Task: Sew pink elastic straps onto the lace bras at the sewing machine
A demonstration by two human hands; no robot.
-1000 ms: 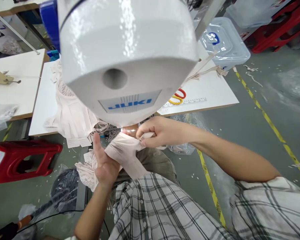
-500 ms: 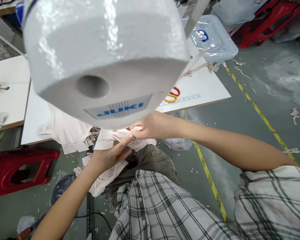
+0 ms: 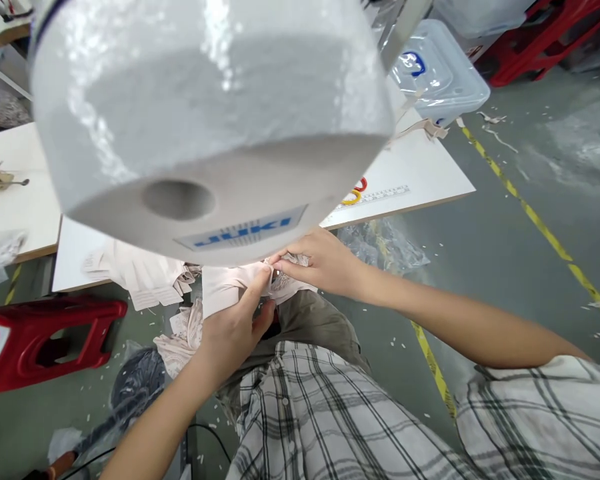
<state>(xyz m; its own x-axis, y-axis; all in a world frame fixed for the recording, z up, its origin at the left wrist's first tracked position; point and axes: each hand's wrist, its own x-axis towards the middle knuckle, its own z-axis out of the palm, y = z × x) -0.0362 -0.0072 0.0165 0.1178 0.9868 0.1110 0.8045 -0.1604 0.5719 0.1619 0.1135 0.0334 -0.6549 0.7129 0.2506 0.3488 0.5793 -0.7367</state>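
Note:
A big white sewing machine head [image 3: 210, 120] with a blue JUKI label fills the upper middle of the head view and hides the needle area. Just below it, my left hand [image 3: 235, 327] and my right hand [image 3: 320, 263] meet on a pale pink fabric piece [image 3: 225, 287] with lace. Both hands pinch its edge, fingertips almost touching. More lace fabric [image 3: 180, 343] hangs down to the left of my left wrist.
A pile of pale pink pieces [image 3: 135, 270] lies on the white table [image 3: 420, 177] by the machine. Red and yellow scissor handles [image 3: 355, 192] and a printed ruler sit on the right part. A clear plastic box [image 3: 437, 70] stands behind. A red stool [image 3: 45, 337] is at left.
My left hand has turned from an open palm under the fabric to a pinch beside my right hand. The fabric has moved up under the machine head. The view has shifted closer.

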